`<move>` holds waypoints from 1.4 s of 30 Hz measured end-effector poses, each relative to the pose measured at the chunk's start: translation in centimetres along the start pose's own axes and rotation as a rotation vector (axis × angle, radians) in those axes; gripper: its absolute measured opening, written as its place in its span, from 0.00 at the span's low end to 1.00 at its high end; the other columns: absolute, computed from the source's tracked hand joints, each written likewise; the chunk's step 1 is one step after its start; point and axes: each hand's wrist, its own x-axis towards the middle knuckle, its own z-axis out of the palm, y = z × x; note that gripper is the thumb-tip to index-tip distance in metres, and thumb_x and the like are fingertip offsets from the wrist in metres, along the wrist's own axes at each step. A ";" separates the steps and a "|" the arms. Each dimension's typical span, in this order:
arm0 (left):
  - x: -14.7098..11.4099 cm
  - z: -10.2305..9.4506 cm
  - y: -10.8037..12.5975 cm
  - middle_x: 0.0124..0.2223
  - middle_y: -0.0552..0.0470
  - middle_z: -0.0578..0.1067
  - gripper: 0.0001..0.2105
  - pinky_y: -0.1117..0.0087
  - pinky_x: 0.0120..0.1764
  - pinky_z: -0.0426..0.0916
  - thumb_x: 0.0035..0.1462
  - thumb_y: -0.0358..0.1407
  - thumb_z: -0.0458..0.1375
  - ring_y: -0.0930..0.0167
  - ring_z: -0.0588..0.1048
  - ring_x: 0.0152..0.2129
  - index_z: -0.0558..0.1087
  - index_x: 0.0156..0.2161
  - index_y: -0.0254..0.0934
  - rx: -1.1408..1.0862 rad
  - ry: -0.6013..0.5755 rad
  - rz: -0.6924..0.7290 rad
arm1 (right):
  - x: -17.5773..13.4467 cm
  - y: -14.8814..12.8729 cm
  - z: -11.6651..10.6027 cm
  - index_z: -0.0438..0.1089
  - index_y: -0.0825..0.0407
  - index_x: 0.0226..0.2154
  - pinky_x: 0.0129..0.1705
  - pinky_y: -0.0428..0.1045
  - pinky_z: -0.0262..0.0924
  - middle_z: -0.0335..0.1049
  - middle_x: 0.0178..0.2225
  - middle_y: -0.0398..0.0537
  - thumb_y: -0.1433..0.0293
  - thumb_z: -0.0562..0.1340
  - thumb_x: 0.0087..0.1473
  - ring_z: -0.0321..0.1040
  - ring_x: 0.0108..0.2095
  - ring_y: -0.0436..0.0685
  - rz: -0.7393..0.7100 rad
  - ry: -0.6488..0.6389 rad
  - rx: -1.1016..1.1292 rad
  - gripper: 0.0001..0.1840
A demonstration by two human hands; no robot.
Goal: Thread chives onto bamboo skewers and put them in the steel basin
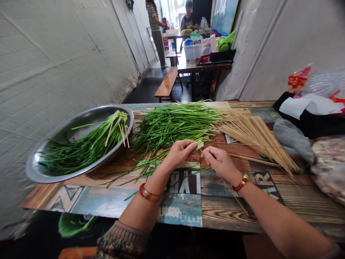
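Note:
My left hand (180, 154) is closed around the pale stem ends of a small bunch of garlic chives (199, 144), whose green leaves trail left over the table. Pinched in my right hand (221, 162) is a thin bamboo skewer (234, 194); its tip is close to the stem ends, and I cannot tell whether it pierces them. Just beyond my hands lies a large pile of loose chives (178, 122). To the right a fan of bamboo skewers (258, 138) rests on the table. Skewered chives (91, 147) lie in the metal basin (35, 169) at the left.
The patchwork-patterned table (178, 212) spans the front. Plastic bags (330, 165) and a black cloth (309, 124) crowd its right end. Farther back are a wooden bench (167, 83), a table bearing a plastic bin (195, 51), and two other people. A green bag (74, 225) hangs below the table edge.

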 end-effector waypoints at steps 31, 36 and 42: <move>-0.3 1.5 -0.2 0.25 0.54 0.72 0.15 0.76 0.30 0.59 0.60 0.38 0.50 0.75 0.67 0.24 0.71 0.26 0.32 0.290 -0.026 0.119 | 0.0 0.8 1.2 0.61 0.52 0.41 0.18 0.43 0.54 0.64 0.21 0.36 0.55 0.56 0.57 0.59 0.15 0.47 0.098 0.034 0.275 0.18; -0.6 2.0 0.0 0.33 0.50 0.77 0.12 0.73 0.36 0.63 0.61 0.37 0.50 0.71 0.73 0.30 0.74 0.34 0.35 0.404 -0.066 0.153 | 0.0 0.9 1.2 0.62 0.53 0.40 0.20 0.43 0.58 0.67 0.22 0.39 0.55 0.57 0.57 0.65 0.17 0.48 0.087 0.061 0.326 0.18; -0.8 0.6 0.4 0.45 0.48 0.77 0.17 0.69 0.43 0.65 0.57 0.44 0.56 0.66 0.75 0.41 0.72 0.48 0.38 0.531 -0.067 0.177 | 0.2 1.3 0.6 0.64 0.53 0.37 0.20 0.44 0.58 0.68 0.22 0.41 0.54 0.59 0.56 0.65 0.18 0.49 0.119 0.137 0.337 0.18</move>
